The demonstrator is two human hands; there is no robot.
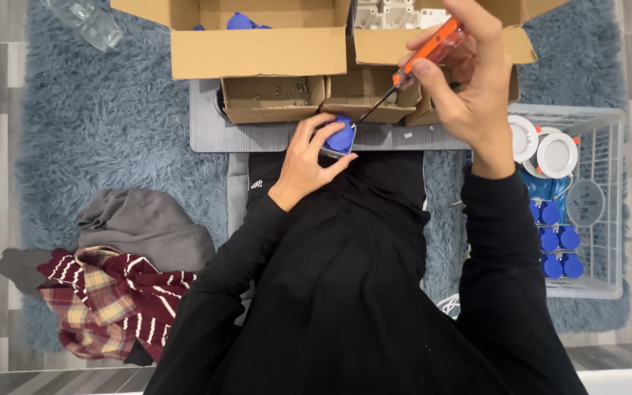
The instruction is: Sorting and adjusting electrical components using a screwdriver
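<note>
— What was the left hand [310, 155] doing?

— It was curled around a small blue-and-white part [339, 137], fingers wrapped over its top and thumb along its near side, pinning it against the near edge of the grey tabletop [210, 132], about halfway along.

— And the right hand [469, 88]?

— Clenched on an orange-handled screwdriver [422, 53], held well above the tabletop toward its right end. The dark shaft slanted down and left, and its tip met the blue part, or came just short of it; the view was too small to tell which.

— What sat behind?

— Small open cardboard boxes [272, 99] stood in a row along the far edge of the tabletop, the left one with tiny screws scattered inside. Two larger cardboard cartons [257, 44] rose behind them.

— Anything off the tabletop?

— A white wire basket [608, 190] stood on the shaggy blue-grey rug [111, 110] past the right end, holding round white fittings and more blue pieces. A grey garment and a plaid one [111, 292] lay heaped on the rug at the left.
</note>
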